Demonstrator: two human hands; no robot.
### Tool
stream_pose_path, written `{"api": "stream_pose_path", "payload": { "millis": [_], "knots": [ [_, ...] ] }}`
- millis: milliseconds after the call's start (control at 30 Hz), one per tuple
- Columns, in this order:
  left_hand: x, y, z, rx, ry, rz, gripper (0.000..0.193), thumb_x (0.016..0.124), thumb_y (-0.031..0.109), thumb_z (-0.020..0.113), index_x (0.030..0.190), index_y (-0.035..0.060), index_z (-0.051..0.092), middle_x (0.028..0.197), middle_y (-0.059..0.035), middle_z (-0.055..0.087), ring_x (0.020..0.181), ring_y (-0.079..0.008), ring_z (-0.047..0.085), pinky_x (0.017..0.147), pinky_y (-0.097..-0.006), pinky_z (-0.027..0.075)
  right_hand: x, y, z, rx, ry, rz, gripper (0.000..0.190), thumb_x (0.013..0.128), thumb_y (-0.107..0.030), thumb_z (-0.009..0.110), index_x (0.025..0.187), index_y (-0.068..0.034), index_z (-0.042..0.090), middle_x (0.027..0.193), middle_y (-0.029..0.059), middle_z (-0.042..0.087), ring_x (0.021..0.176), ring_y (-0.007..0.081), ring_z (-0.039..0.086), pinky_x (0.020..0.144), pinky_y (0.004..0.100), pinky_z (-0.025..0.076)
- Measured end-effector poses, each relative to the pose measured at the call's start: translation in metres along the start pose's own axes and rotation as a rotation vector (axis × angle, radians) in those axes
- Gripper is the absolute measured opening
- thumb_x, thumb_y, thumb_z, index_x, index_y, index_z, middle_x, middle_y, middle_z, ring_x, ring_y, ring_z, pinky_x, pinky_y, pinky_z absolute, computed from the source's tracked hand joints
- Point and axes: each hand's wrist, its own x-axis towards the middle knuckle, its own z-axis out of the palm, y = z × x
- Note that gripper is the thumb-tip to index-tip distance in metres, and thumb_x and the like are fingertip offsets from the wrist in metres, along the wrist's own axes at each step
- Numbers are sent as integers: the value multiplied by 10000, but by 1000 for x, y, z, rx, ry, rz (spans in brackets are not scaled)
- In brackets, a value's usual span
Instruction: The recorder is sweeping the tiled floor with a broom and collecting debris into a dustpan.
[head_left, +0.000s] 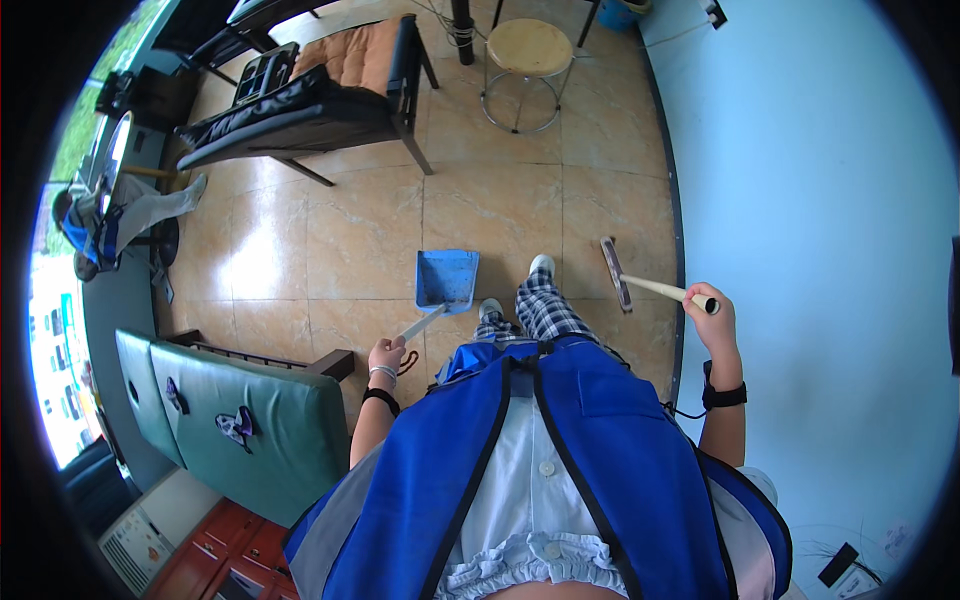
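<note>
My left hand (387, 354) is closed around the grey handle (424, 323) of a long-handled dustpan. The blue pan (447, 276) rests on the floor ahead, its inside marked with dark specks of dirt. On the right, near the wall, my right hand (711, 319) grips the pale pole (654, 286) of a broom close to its dark, hollow end. The broom's narrow head (616, 274) is down at the tiled floor, to the right of my feet. A dark red cord loop (408, 363) hangs by my left hand.
A light blue wall (810, 225) runs along my right. To my left stands a green padded massage table (255, 420). Ahead are a black-framed chair (360, 82) with an orange cushion and a round wooden-topped stool (529, 48). A seated person (120, 217) is at the far left.
</note>
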Motion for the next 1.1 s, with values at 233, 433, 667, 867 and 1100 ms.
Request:
{"api": "stream_pose_path", "payload": {
  "millis": [233,433,667,867,1100],
  "knots": [
    [6,74,11,83,-51,-33,350,608,272,618,846,18,591,791,-166,603,775,-268,583,690,-338,435,23,65,-54,173,-27,262,12,645,-49,542,656,-53,542,563,5,507,511,84,505,452,213,367],
    [7,148,21,226,-77,-60,386,644,356,597,816,11,596,776,-169,604,770,-268,582,689,-339,435,67,98,-113,224,-144,369,18,622,-42,528,629,-39,544,539,18,509,488,84,498,440,215,356],
    [19,219,43,194,-19,-65,395,650,372,592,815,13,588,772,-178,599,758,-274,580,684,-339,434,161,79,-180,278,-233,313,19,638,-48,537,630,-34,547,543,19,516,488,80,506,432,207,360],
    [19,290,50,149,2,-54,410,659,388,587,822,12,580,728,-153,598,708,-245,574,645,-327,434,243,57,-206,130,-307,-68,37,652,-46,563,669,-14,559,524,41,500,484,79,460,454,211,348],
    [64,380,49,132,-53,-96,378,649,347,583,815,7,582,715,-144,594,686,-237,572,636,-323,436,335,5,-187,47,-206,-159,85,686,-84,582,703,-7,552,564,81,515,505,131,471,502,235,382]
  ]
}}
